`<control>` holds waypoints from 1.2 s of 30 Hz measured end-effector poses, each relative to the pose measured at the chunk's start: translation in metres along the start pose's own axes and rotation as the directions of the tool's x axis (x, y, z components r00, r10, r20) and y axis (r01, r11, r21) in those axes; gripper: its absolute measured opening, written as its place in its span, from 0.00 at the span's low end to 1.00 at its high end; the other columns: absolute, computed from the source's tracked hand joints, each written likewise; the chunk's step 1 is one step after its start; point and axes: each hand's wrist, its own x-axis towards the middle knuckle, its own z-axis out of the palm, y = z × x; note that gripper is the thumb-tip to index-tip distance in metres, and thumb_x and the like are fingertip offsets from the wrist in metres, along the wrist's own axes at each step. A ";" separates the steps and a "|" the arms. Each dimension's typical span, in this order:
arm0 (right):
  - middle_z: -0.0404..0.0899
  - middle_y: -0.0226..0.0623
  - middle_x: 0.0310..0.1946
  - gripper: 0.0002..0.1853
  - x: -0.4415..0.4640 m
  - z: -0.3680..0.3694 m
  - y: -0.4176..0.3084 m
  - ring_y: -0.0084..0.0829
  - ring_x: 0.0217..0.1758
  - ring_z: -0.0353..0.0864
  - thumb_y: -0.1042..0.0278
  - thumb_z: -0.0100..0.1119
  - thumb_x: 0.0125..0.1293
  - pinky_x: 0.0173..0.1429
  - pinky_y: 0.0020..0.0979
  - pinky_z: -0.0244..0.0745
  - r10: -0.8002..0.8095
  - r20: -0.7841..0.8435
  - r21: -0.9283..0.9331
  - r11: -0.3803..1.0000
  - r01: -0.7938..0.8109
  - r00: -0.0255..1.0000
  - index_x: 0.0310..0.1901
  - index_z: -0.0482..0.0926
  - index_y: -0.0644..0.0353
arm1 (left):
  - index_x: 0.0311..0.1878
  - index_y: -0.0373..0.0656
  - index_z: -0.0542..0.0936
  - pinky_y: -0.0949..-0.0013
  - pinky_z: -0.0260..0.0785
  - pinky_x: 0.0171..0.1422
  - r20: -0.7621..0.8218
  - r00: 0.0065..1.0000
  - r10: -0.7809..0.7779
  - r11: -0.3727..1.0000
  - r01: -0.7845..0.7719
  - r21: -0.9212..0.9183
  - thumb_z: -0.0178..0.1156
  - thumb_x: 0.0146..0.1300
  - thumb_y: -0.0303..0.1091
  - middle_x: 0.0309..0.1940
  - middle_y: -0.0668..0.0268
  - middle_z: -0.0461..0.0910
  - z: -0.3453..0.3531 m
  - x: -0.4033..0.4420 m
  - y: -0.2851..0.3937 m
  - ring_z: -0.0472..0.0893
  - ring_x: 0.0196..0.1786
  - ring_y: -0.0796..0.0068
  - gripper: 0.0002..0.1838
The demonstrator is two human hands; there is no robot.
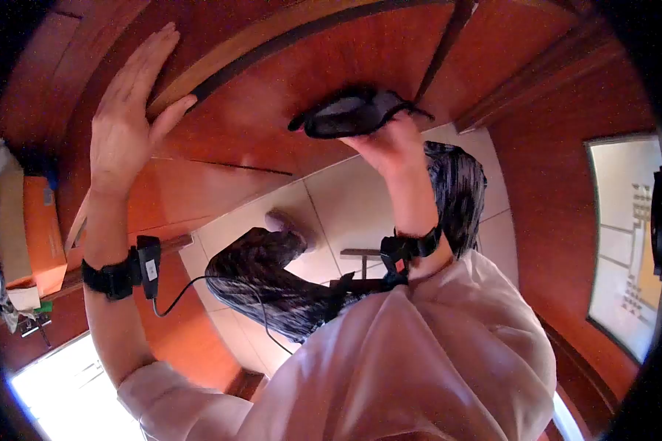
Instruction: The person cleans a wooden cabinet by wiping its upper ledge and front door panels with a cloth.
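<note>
Head view: nearest, a pale shirt (390,353), then black straps (110,281) on both wrists, probably to keep the small boxes (149,268) from slipping. Beyond, dark patterned trousers (254,272) above a tiled floor (346,195). Farther right, a right hand (388,147) with grip closed on a dark cloth (353,114), set against a red-brown wooden panel (257,117); fingers mostly hidden, so cannot tell how tightly. Farther left, a left hand (125,121) with grip spread open, holding nothing, resting along a wooden edge strip (206,67), apparently for steadiness. Far left, an orange box (44,228).
</note>
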 end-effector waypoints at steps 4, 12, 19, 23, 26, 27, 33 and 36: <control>0.66 0.48 0.63 0.25 0.031 -0.039 0.005 0.49 0.67 0.61 0.53 0.40 0.70 0.70 0.61 0.50 0.038 -0.148 0.042 0.999 -0.032 0.988 0.60 0.67 0.61 | 0.65 0.47 0.68 0.61 0.64 0.66 0.030 1.000 0.001 0.998 0.000 -0.066 0.67 0.51 0.34 0.64 0.65 0.68 -0.001 0.003 0.004 0.69 0.64 0.59 0.35; 0.66 0.36 0.64 0.24 0.100 -0.158 0.005 0.41 0.66 0.63 0.51 0.39 0.71 0.69 0.53 0.57 0.081 -0.177 0.020 0.997 -0.079 0.981 0.64 0.65 0.52 | 0.65 0.46 0.67 0.61 0.63 0.67 0.027 0.999 0.033 0.996 -0.031 -0.086 0.67 0.51 0.30 0.65 0.63 0.67 -0.001 0.005 0.000 0.69 0.65 0.56 0.36; 0.63 0.37 0.65 0.25 0.081 -0.127 0.008 0.39 0.68 0.61 0.56 0.42 0.71 0.70 0.44 0.55 -0.302 -0.266 -0.038 0.952 0.303 0.916 0.67 0.60 0.53 | 0.66 0.46 0.66 0.61 0.61 0.68 0.044 0.998 -0.040 0.995 0.044 -0.090 0.65 0.53 0.30 0.65 0.62 0.67 -0.004 0.006 0.008 0.67 0.66 0.57 0.34; 0.55 0.39 0.70 0.30 0.065 -0.082 0.010 0.40 0.73 0.54 0.61 0.45 0.70 0.75 0.37 0.48 -0.680 -0.207 -0.408 0.713 0.570 0.703 0.70 0.52 0.57 | 0.66 0.45 0.66 0.61 0.60 0.69 0.055 0.997 -0.057 0.994 0.062 -0.094 0.64 0.55 0.30 0.66 0.62 0.66 -0.006 0.009 0.012 0.66 0.67 0.57 0.34; 0.55 0.43 0.69 0.36 0.055 -0.042 0.013 0.35 0.72 0.54 0.64 0.52 0.68 0.72 0.35 0.49 -0.922 0.247 -0.817 -0.032 0.576 0.299 0.72 0.47 0.56 | 0.66 0.44 0.65 0.61 0.59 0.70 0.065 0.997 -0.044 0.995 0.050 -0.089 0.63 0.56 0.29 0.67 0.62 0.65 -0.007 0.007 0.013 0.65 0.68 0.57 0.33; 0.48 0.46 0.72 0.38 0.033 -0.013 0.017 0.37 0.76 0.46 0.62 0.52 0.68 0.74 0.38 0.44 -0.866 0.457 -0.816 -0.317 0.483 0.203 0.73 0.44 0.57 | 0.67 0.43 0.65 0.61 0.58 0.70 0.065 0.997 -0.031 0.996 0.036 -0.081 0.62 0.56 0.29 0.67 0.62 0.65 -0.006 0.008 0.011 0.65 0.68 0.57 0.33; 0.44 0.50 0.72 0.36 0.037 0.023 0.041 0.61 0.74 0.38 0.60 0.57 0.61 0.71 0.56 0.41 -0.506 0.862 -0.455 -0.756 0.471 0.020 0.70 0.55 0.56 | 0.67 0.41 0.64 0.61 0.57 0.71 0.085 0.996 -0.013 0.994 0.022 -0.109 0.62 0.56 0.29 0.67 0.60 0.65 -0.006 0.009 0.008 0.64 0.68 0.57 0.33; 0.54 0.29 0.71 0.32 0.045 -0.003 0.067 0.45 0.67 0.57 0.55 0.58 0.56 0.66 0.55 0.53 -0.100 0.977 -0.171 -0.896 0.410 0.187 0.65 0.65 0.37 | 0.67 0.41 0.64 0.62 0.58 0.71 0.074 0.997 -0.002 0.992 0.012 -0.127 0.63 0.56 0.30 0.67 0.59 0.65 -0.004 0.009 0.005 0.64 0.68 0.57 0.34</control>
